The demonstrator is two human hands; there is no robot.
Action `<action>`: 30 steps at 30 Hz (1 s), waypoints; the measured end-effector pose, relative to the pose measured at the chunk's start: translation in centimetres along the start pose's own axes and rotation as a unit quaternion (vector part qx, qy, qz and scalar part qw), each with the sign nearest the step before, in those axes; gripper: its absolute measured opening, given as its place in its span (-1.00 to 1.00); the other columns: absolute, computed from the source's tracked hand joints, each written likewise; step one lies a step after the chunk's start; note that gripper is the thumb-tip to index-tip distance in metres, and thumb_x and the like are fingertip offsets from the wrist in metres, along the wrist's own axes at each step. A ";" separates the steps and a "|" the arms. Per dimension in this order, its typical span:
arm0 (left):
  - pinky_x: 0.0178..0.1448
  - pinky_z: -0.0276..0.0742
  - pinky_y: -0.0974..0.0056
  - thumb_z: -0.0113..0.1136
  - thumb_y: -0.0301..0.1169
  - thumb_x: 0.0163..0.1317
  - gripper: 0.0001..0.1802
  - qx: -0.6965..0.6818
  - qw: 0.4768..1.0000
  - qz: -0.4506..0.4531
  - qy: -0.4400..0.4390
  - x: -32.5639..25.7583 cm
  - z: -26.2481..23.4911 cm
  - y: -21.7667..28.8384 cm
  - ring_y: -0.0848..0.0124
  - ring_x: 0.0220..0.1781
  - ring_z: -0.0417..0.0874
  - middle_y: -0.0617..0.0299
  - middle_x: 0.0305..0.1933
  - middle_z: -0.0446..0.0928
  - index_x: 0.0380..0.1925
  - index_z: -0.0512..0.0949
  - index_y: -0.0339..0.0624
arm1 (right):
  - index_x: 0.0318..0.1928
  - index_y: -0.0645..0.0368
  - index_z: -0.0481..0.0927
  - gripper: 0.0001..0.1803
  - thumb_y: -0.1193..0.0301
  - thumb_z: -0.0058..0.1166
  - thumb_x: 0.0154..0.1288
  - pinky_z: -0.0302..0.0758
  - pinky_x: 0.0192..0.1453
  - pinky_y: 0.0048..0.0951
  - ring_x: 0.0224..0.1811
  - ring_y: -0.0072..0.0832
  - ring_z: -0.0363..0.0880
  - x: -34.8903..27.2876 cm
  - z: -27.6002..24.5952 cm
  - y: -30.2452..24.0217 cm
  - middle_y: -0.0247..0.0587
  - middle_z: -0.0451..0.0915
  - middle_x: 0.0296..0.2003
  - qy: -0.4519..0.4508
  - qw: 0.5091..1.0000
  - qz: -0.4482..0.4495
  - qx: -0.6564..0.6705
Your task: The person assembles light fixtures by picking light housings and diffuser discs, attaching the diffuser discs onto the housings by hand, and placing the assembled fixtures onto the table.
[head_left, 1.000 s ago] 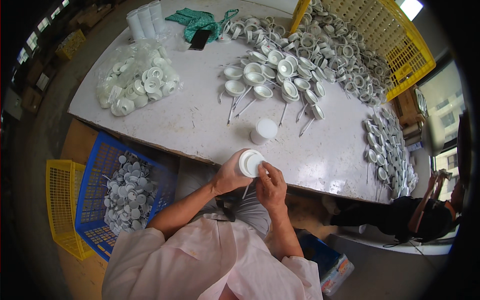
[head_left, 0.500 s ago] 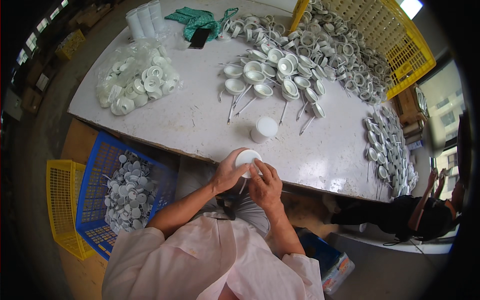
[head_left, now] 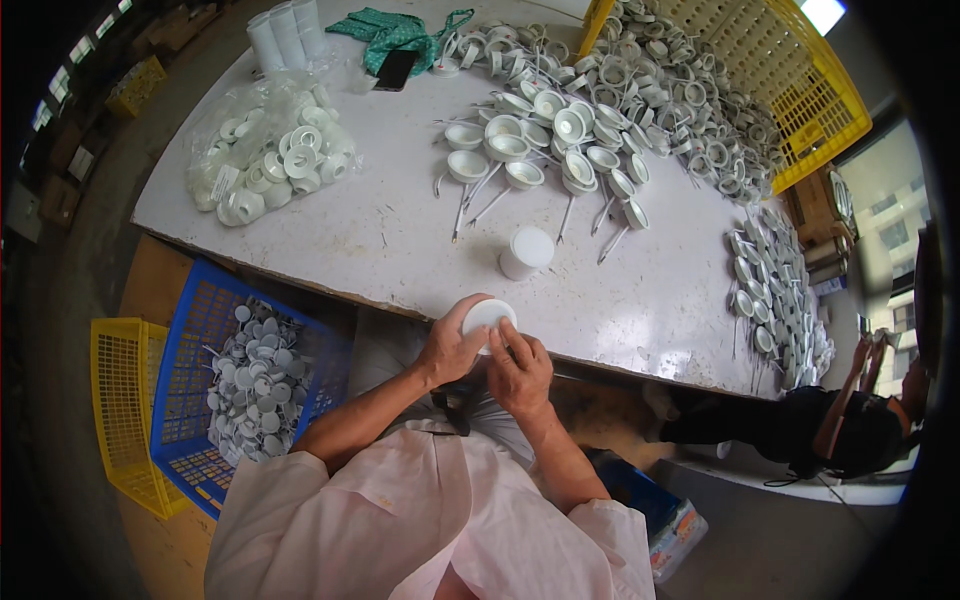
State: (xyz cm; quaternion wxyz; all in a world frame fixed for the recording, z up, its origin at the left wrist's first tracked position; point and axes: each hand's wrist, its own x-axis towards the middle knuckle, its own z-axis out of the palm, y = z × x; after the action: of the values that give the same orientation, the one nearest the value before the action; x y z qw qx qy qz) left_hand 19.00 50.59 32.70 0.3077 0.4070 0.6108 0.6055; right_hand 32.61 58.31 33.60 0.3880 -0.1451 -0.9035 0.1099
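Just off the near table edge, my left hand (head_left: pixel 452 342) is closed around the side of a white round light fitting (head_left: pixel 489 314), its flat disc face turned up. The fingertips of my right hand (head_left: pixel 521 374) press on the right and near part of that disc. A short white cylinder (head_left: pixel 527 252) stands on the table (head_left: pixel 390 225) just beyond my hands. Past it lie several white cup-shaped light housings (head_left: pixel 505 147) with cables trailing toward me. The underside of the held fitting is hidden by my hands.
At left is a clear bag of white rings (head_left: pixel 270 165), with white tubes (head_left: pixel 285 40), a green cloth (head_left: pixel 385 38) and a phone (head_left: pixel 396 70) behind. A tipped yellow crate (head_left: pixel 848 115) spills housings. A blue basket (head_left: pixel 180 430) holds finished-looking discs. Another person (head_left: pixel 850 425) is at right.
My right fingers have shifted slightly left and nearer to me on the disc. The held fitting has moved a little left; the view has shifted slightly.
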 end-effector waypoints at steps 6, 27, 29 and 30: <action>-0.01 0.48 0.36 0.03 -0.43 0.26 -0.58 0.011 1.000 -0.004 0.006 -0.4 -0.7 -0.9 0.46 -0.09 0.53 0.12 -0.09 0.53 0.11 0.33 -0.31 | -0.01 0.10 0.58 -0.38 0.68 0.15 -0.26 0.44 -0.37 -0.42 -0.44 -0.34 0.45 -0.1 0.7 0.5 -0.10 0.53 0.02 -0.023 0.999 -0.034 0.022; -0.27 0.58 0.26 0.23 -0.51 0.08 -0.57 -0.066 0.916 -0.146 0.369 -7.1 -18.3 -4.2 0.38 -0.14 0.56 0.20 -0.11 0.50 -0.01 0.40 -0.22 | -0.05 0.16 0.57 -0.69 0.56 0.12 0.14 0.51 -0.22 -0.42 -0.22 -0.36 0.53 -2.7 -7.7 13.4 -0.10 0.53 -0.23 0.189 0.921 0.333 -0.068; -0.45 0.56 0.26 0.17 -0.35 0.19 -0.60 -0.042 0.895 -0.181 0.406 -9.5 -22.6 -6.1 0.33 -0.18 0.59 0.15 -0.07 0.50 0.03 0.40 -0.18 | -0.08 0.15 0.57 -0.67 0.46 0.18 0.09 0.43 -0.06 -0.23 -0.14 -0.15 0.46 -4.3 -10.5 17.3 -0.03 0.49 -0.19 0.149 0.902 0.289 -0.283; -0.46 0.55 0.27 0.13 -0.27 0.23 -0.58 -0.014 0.877 -0.213 0.431 -10.6 -24.4 -7.4 0.30 -0.18 0.59 0.12 -0.05 0.50 0.06 0.40 -0.15 | -0.07 0.15 0.58 -0.67 0.42 0.18 0.10 0.42 -0.04 -0.21 -0.14 -0.14 0.46 -5.0 -11.8 18.9 -0.02 0.50 -0.18 0.148 0.878 0.317 -0.326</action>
State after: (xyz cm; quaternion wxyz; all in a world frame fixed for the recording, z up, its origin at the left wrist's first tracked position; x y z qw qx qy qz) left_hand 1.94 29.86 26.04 0.1411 -0.0382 0.7462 0.6494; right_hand 47.92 75.24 32.34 0.3921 -0.5570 -0.7257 -0.0965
